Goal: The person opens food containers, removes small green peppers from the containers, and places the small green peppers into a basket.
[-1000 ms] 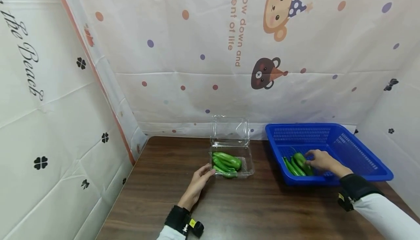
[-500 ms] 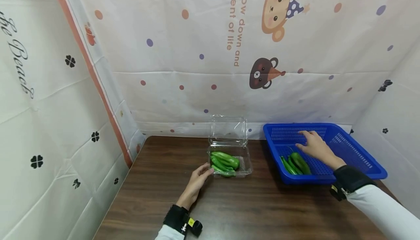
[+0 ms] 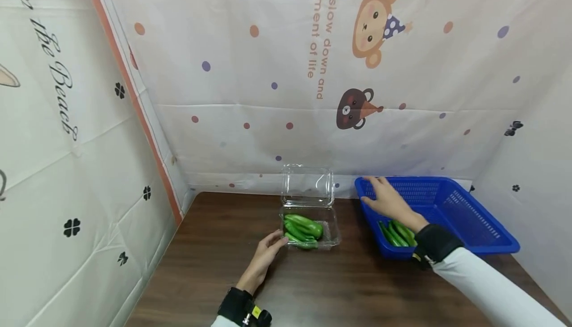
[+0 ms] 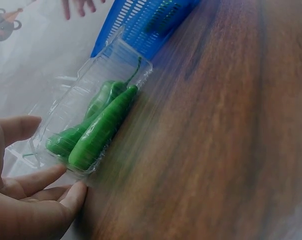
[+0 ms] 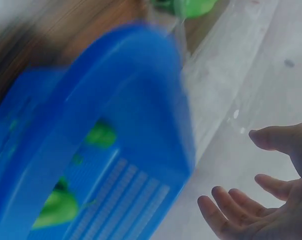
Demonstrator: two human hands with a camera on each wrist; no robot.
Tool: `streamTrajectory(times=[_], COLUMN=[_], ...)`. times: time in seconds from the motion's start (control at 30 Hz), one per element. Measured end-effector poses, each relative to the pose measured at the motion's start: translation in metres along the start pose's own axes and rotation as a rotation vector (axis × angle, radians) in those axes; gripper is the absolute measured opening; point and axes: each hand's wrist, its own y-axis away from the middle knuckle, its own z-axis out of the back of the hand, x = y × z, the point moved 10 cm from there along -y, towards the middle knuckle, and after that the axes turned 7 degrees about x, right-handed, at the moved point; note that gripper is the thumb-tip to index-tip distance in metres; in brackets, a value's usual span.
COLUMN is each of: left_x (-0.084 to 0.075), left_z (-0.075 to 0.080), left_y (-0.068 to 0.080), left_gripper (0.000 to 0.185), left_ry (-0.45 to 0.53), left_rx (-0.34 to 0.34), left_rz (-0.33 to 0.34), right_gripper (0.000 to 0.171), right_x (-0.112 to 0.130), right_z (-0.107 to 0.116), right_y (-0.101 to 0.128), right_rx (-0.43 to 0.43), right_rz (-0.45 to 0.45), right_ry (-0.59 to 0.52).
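My left hand (image 3: 260, 261) is at the left front corner of a clear plastic clamshell box (image 3: 332, 235), its fingertips against the box's end. The lid (image 3: 308, 185) stands raised at the back. Several green peppers (image 3: 306, 227) lie inside, close to the left side; the left wrist view shows long green peppers (image 4: 102, 131) through the plastic. Over the left rim of the blue basket (image 3: 482, 220) hovers my right hand (image 3: 390, 200), fingers spread and nothing held. More green peppers (image 3: 395, 233) lie in the basket's front left part, partly hidden by my right wrist.
Both containers stand on a brown wooden table (image 3: 321, 287), box in the middle and basket to the right. Printed white cloth (image 3: 250, 83) hangs at the back and on both sides. The basket's high rim (image 5: 66, 95) rises close to my right hand.
My right hand has left the green peppers in the basket and moved left to the basket's left rim, with nothing in it. My left hand stays at the box; the head view shifts slightly.
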Motion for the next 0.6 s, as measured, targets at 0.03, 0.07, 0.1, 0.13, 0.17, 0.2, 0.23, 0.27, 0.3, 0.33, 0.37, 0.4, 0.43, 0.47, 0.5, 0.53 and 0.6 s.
streamTrajectory(times=[0.03, 0.07, 0.1, 0.13, 0.17, 0.2, 0.23, 0.27, 0.3, 0.33, 0.37, 0.4, 0.43, 0.47, 0.5, 0.53, 0.6], left_x=[0.001, 0.000, 0.000, 0.000, 0.000, 0.000, 0.000, 0.000, 0.000, 0.000, 0.000, 0.000, 0.000, -0.001, -0.001, -0.001, -0.001], left_z=[0.001, 0.001, 0.002, 0.002, 0.003, 0.003, 0.003, 0.002, 0.002, 0.001, 0.001, 0.000, 0.000, 0.000, 0.000, 0.001, 0.002], left_y=[0.001, 0.002, 0.002, 0.003, 0.003, 0.003, 0.003, 0.003, 0.003, 0.002, 0.001, 0.001, 0.000, 0.000, 0.000, 0.000, 0.001], left_gripper=[0.064, 0.064, 0.064, 0.064, 0.064, 0.064, 0.064, 0.064, 0.065, 0.065, 0.066, 0.067, 0.067, 0.067, 0.067, 0.067, 0.067], left_ry=[0.000, -0.001, 0.000, 0.000, 0.000, 0.002, 0.004, 0.007, 0.009, 0.011, 0.012, 0.014, 0.015, 0.015, 0.014, 0.014, 0.016], left_rx=[-0.004, -0.006, -0.007, -0.008, -0.009, -0.010, -0.011, -0.011, -0.009, -0.007, -0.004, -0.003, -0.002, -0.003, -0.004, -0.008, -0.014], left_rz=[0.001, -0.002, -0.003, -0.002, -0.001, 0.001, 0.002, 0.004, 0.006, 0.007, 0.007, 0.008, 0.008, 0.007, 0.005, 0.006, 0.007], right_gripper=[0.059, 0.059, 0.059, 0.058, 0.057, 0.057, 0.056, 0.056, 0.057, 0.059, 0.060, 0.061, 0.063, 0.064, 0.065, 0.066, 0.065], right_x=[0.006, 0.011, 0.017, 0.022, 0.027, 0.030, 0.034, 0.037, 0.040, 0.042, 0.044, 0.046, 0.048, 0.051, 0.054, 0.056, 0.061], right_z=[-0.005, -0.010, -0.014, -0.018, -0.023, -0.029, -0.034, -0.038, -0.043, -0.048, -0.051, -0.055, -0.059, -0.063, -0.069, -0.075, -0.090], right_y=[-0.003, -0.005, -0.008, -0.012, -0.015, -0.018, -0.020, -0.023, -0.024, -0.026, -0.028, -0.029, -0.030, -0.031, -0.032, -0.033, -0.033], right_rx=[0.002, 0.002, 0.000, 0.006, 0.013, 0.022, 0.033, 0.044, 0.053, 0.062, 0.058, 0.052, 0.045, 0.040, 0.039, 0.040, 0.054], right_rz=[0.002, 0.005, 0.009, 0.014, 0.018, 0.022, 0.025, 0.028, 0.029, 0.026, 0.024, 0.029, 0.029, 0.036, 0.038, 0.040, 0.041], right_ry=[-0.008, -0.013, -0.016, -0.027, -0.035, -0.047, -0.059, -0.069, -0.079, -0.089, -0.094, -0.100, -0.107, -0.113, -0.120, -0.126, -0.146])
